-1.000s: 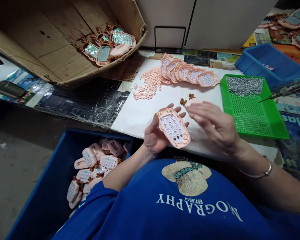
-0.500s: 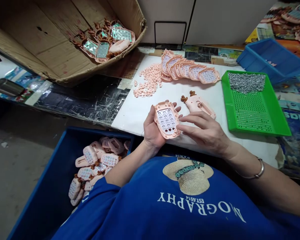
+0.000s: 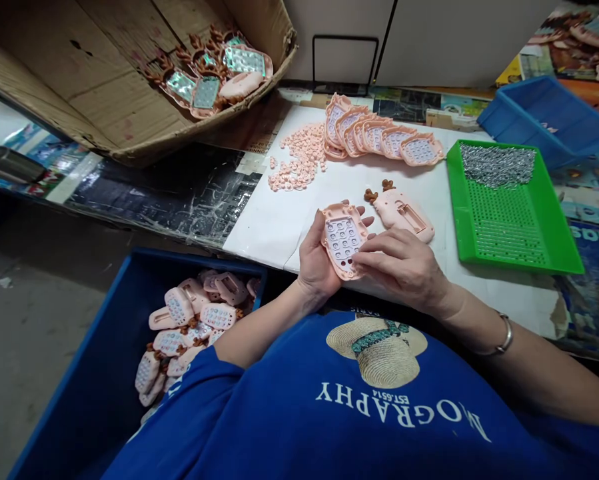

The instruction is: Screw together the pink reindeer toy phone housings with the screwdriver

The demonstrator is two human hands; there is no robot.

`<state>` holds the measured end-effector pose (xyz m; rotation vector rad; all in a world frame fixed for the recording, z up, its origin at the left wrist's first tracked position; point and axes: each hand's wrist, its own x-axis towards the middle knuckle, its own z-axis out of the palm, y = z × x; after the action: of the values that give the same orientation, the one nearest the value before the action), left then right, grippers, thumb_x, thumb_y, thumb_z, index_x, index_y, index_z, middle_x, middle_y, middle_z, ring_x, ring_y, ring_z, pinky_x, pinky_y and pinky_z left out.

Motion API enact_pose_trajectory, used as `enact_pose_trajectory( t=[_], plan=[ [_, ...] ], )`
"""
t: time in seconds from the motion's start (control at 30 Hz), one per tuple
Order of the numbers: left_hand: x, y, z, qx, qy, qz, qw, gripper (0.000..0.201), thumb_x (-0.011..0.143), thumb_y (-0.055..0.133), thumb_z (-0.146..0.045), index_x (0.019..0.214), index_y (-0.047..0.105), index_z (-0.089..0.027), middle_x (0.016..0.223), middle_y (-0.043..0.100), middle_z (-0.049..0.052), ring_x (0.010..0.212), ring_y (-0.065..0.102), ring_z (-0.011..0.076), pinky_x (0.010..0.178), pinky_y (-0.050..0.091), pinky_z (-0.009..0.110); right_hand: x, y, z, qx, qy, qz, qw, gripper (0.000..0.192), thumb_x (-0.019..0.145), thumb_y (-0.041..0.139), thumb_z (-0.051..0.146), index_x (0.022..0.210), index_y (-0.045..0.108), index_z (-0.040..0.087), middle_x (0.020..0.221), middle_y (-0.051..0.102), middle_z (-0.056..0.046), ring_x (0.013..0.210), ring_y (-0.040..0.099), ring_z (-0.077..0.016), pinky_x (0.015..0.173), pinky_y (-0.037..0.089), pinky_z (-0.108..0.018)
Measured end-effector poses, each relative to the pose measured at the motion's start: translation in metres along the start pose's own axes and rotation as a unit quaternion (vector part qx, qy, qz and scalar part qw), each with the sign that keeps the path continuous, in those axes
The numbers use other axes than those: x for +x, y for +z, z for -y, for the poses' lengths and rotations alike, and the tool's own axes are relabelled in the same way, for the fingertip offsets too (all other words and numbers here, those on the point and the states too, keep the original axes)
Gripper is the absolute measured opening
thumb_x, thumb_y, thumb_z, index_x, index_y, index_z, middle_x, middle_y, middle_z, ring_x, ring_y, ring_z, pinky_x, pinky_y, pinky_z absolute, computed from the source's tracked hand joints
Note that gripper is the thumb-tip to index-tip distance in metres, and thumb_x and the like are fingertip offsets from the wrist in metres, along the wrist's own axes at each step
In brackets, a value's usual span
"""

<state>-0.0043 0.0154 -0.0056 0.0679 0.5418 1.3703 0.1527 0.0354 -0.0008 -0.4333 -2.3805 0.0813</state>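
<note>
My left hand [image 3: 319, 257] holds a pink plastic toy-phone front shell [image 3: 335, 257] from beneath, its inner side up. A pale keypad sheet [image 3: 343, 235] lies inside it, with small dark holes near the lower end. My right hand [image 3: 404, 267] is at the shell's lower right, thumb and fingers pinched together; what is between the fingertips is hidden. Just beyond my hands lies a pink back shell [image 3: 402, 212] with brown antlers and a battery slot. Small pink plastic pieces [image 3: 299, 157] are heaped farther off, beside a fanned row of front shells [image 3: 379, 137].
A green tray [image 3: 509, 243] of metal screws stands right, with a blue bin [image 3: 544, 117] behind. At upper left is a cardboard box [image 3: 144, 143] containing antlered shells. A large blue crate [image 3: 99, 320] at lower left has finished-looking toy phones [image 3: 219, 317] inside.
My left hand and the front shell have shifted slightly right. My right fingers have closed from a looser spread into a pinch, covering the shell's lower right corner.
</note>
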Motion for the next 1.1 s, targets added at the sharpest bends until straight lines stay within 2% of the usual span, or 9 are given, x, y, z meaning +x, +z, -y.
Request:
enact_pose_trajectory(
  t=[0.17,0.27,0.4,0.6,0.83,0.97,1.1],
  plan=[
    [0.000,0.001,-0.001,-0.003,0.005,-0.003,1.000,0.052,0.105,0.033,-0.050,0.132,0.062,-0.016,0.126,0.073,0.012,0.132,0.061,0.0291,0.109,0.051,0.047,-0.001,-0.004,0.001,-0.009,-0.014,0.023,1.000,0.014,0.100,0.059,0.018,0.099,0.073,0.016,0.094,0.075,-0.009,0.089,0.062,-0.0229,0.079,0.052,-0.039],
    [0.000,0.001,0.000,0.000,0.005,-0.002,1.000,0.051,0.104,0.034,-0.049,0.132,0.063,-0.018,0.126,0.073,0.011,0.132,0.061,0.0282,0.109,0.051,0.046,-0.001,-0.001,0.005,-0.017,0.016,0.030,0.999,0.013,0.100,0.061,0.020,0.098,0.073,0.016,0.090,0.074,-0.008,0.085,0.061,-0.0214,0.076,0.050,-0.037],
    [-0.001,0.001,-0.001,0.008,0.018,-0.013,1.000,0.051,0.103,0.037,-0.051,0.130,0.065,-0.018,0.130,0.071,0.012,0.132,0.061,0.0288,0.108,0.052,0.044,-0.002,0.003,0.010,-0.030,0.040,0.013,0.999,0.013,0.099,0.061,0.018,0.098,0.074,0.019,0.088,0.075,-0.005,0.080,0.060,-0.0202,0.072,0.048,-0.036],
    [0.000,0.000,0.001,0.002,0.018,-0.009,1.000,0.051,0.104,0.036,-0.050,0.133,0.063,-0.017,0.127,0.073,0.012,0.129,0.063,0.0291,0.108,0.052,0.045,-0.004,0.003,0.009,-0.036,0.026,-0.001,0.999,0.011,0.099,0.061,0.016,0.098,0.072,0.015,0.084,0.073,-0.006,0.075,0.060,-0.0196,0.068,0.045,-0.035],
    [0.002,0.001,0.003,-0.001,0.009,-0.016,1.000,0.051,0.103,0.038,-0.050,0.137,0.060,-0.019,0.131,0.071,0.012,0.132,0.061,0.0311,0.108,0.051,0.049,0.000,0.007,0.005,-0.096,0.024,0.019,0.995,0.023,0.104,0.054,0.023,0.087,0.068,0.017,0.083,0.071,-0.007,0.076,0.061,-0.0196,0.071,0.047,-0.035],
    [0.002,0.000,0.001,0.006,0.016,-0.019,1.000,0.052,0.103,0.037,-0.051,0.132,0.063,-0.016,0.130,0.071,0.013,0.132,0.061,0.0298,0.108,0.052,0.046,-0.002,0.001,-0.001,-0.045,0.027,-0.012,0.999,0.013,0.101,0.057,0.017,0.103,0.070,0.017,0.094,0.074,-0.008,0.083,0.065,-0.0201,0.073,0.050,-0.035],
    [0.002,0.001,0.000,0.009,0.015,-0.025,1.000,0.053,0.102,0.038,-0.052,0.132,0.064,-0.016,0.131,0.070,0.013,0.131,0.061,0.0300,0.107,0.052,0.045,-0.005,-0.004,-0.001,-0.025,0.014,-0.012,1.000,0.020,0.099,0.058,0.017,0.113,0.072,0.023,0.099,0.076,-0.006,0.085,0.065,-0.0204,0.077,0.051,-0.038]
  ],
)
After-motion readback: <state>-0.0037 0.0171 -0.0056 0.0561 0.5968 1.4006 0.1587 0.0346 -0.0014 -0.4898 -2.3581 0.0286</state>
